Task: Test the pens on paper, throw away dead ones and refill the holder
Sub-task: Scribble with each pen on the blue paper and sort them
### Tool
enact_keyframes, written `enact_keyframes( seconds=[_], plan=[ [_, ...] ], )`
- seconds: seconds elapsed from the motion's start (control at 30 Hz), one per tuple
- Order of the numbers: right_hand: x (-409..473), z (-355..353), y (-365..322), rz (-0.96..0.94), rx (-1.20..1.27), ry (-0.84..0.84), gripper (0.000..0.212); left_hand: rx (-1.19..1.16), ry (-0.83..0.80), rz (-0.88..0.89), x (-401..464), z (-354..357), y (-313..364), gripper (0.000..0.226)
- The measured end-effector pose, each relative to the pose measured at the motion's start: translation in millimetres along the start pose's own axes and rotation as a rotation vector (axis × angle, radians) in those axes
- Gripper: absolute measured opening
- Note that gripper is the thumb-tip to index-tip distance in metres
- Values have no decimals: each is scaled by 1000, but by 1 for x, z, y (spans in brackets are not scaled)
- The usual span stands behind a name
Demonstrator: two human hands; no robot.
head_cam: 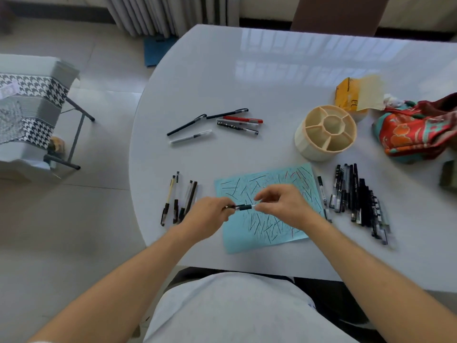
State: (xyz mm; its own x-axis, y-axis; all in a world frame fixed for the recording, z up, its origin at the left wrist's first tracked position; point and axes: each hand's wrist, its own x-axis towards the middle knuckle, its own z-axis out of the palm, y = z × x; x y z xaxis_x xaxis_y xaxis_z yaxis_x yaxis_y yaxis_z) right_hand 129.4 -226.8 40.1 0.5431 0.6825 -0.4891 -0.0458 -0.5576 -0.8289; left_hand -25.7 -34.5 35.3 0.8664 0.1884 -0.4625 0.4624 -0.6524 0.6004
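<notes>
Over the light blue paper, covered in short test strokes, both hands hold one pen level. My left hand pinches its dark tip end. My right hand pinches the clear part at the other end. The cream round holder with several compartments stands behind the paper on the right; no pens show in it. Several pens lie left of the paper, a bigger dark heap lies to its right, and another group lies farther back.
The white table has a curved left edge. A yellow packet and a red patterned cloth lie at the back right. A chair with a houndstooth cover stands on the floor to the left.
</notes>
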Motion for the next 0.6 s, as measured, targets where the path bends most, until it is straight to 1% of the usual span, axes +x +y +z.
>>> enact_keyframes(
  seconds=[0.07,0.1,0.13,0.2,0.27,0.33,0.4,0.43,0.47,0.53,0.6],
  plan=[
    [-12,-1,9,30,282,40,16,-23,-44,8,-4,9,3,9],
    [-18,2,13,37,395,47,14,-32,-56,13,-6,13,5,7],
    [-23,8,16,41,456,34,12,-38,-65,20,-8,18,7,6],
    [-30,25,21,51,441,-16,10,-39,-76,47,-10,25,13,4],
    [-31,39,24,52,387,3,15,-27,-73,70,-11,31,16,2],
    [-29,38,24,63,388,134,22,-3,-32,56,-15,31,11,8],
    [-25,21,28,101,462,311,27,33,35,2,-22,28,-4,11],
    [-22,11,31,111,474,368,28,58,74,-26,-27,27,-14,11],
    [-20,2,34,115,452,386,27,88,111,-46,-32,26,-23,12],
    [-14,-1,37,107,388,337,20,135,172,-57,-40,28,-35,14],
    [-7,11,36,84,334,246,12,134,207,-20,-40,35,-36,16]
  ],
)
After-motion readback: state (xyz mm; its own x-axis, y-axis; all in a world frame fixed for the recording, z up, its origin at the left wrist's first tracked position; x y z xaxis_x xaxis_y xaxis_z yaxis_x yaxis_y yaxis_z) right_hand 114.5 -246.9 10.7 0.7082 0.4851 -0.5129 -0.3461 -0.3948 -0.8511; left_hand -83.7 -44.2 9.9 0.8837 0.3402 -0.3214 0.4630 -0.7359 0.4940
